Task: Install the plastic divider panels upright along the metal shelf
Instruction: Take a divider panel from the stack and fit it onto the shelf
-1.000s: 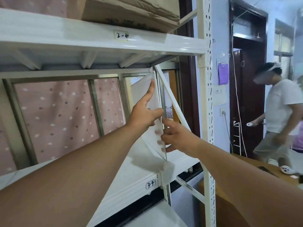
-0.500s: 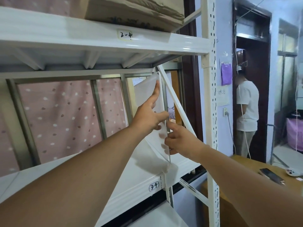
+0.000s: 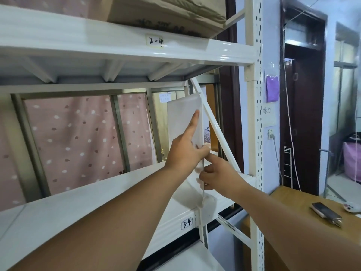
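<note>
A translucent white plastic divider panel stands nearly upright on the white metal shelf labelled 3-4, close to its right end. My left hand lies flat against the panel's left face, index finger pointing up along it and thumb over its front edge. My right hand pinches the panel's front edge lower down, just right of the left hand. The panel's foot sits at the shelf's front lip.
The shelf 2-4 above carries a cardboard box. A slanted white brace and the perforated upright post stand right of the panel. A wooden table with a phone sits lower right.
The panel has swung from tilted to nearly upright, both hands staying on it. The person seen in the doorway earlier is out of view.
</note>
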Action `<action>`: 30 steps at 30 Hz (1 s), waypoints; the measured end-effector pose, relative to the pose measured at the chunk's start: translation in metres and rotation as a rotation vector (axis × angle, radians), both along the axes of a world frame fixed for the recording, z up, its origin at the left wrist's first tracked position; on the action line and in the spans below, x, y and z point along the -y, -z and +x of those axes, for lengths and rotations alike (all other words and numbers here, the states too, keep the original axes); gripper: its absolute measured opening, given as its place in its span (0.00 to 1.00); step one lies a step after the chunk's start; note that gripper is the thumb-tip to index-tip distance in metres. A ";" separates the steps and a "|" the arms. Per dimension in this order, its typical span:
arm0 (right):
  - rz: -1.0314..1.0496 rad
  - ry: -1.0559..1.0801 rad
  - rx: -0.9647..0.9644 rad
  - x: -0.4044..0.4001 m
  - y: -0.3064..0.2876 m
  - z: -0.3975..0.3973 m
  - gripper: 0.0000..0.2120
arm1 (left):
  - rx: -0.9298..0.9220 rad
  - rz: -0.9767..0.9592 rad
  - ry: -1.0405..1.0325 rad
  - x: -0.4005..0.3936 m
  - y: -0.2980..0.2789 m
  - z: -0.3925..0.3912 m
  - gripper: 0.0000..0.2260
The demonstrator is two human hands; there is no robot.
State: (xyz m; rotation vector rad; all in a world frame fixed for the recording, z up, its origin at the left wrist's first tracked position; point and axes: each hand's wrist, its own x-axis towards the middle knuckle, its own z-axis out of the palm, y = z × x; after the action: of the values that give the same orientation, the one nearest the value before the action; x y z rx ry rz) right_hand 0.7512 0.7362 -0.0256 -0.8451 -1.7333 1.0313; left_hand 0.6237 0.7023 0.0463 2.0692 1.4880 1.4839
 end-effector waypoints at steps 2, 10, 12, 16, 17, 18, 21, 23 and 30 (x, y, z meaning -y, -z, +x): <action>-0.005 -0.016 0.007 0.002 -0.011 0.001 0.27 | -0.008 0.078 -0.041 -0.003 -0.007 -0.001 0.43; -0.049 -0.037 -0.004 0.016 -0.024 0.008 0.25 | -0.048 0.104 -0.061 -0.009 -0.020 -0.003 0.43; -0.043 -0.030 0.004 0.016 -0.023 0.006 0.26 | -0.020 0.095 -0.033 -0.010 -0.019 -0.004 0.44; -0.023 -0.015 0.034 0.013 -0.026 0.008 0.27 | 0.003 0.093 -0.022 -0.011 -0.020 -0.004 0.44; -0.016 -0.014 0.041 0.013 -0.027 0.009 0.27 | 0.009 0.098 -0.024 -0.011 -0.020 -0.004 0.44; -0.014 -0.013 0.044 0.012 -0.027 0.010 0.27 | 0.011 0.101 -0.026 -0.012 -0.020 -0.003 0.44; -0.025 -0.014 0.031 0.012 -0.027 0.013 0.27 | 0.014 0.087 -0.009 -0.013 -0.020 -0.001 0.44; -0.018 -0.022 0.025 0.013 -0.026 0.014 0.27 | 0.015 0.080 -0.001 -0.013 -0.019 0.001 0.43; -0.013 -0.036 0.001 0.016 -0.026 0.015 0.24 | -0.009 0.076 0.011 -0.013 -0.020 0.004 0.44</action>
State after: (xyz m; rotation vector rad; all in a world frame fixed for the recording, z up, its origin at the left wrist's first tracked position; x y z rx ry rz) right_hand 0.7665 0.7197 0.0008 -0.8256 -1.7499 1.0669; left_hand 0.6280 0.7148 0.0658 2.1257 1.4433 1.5517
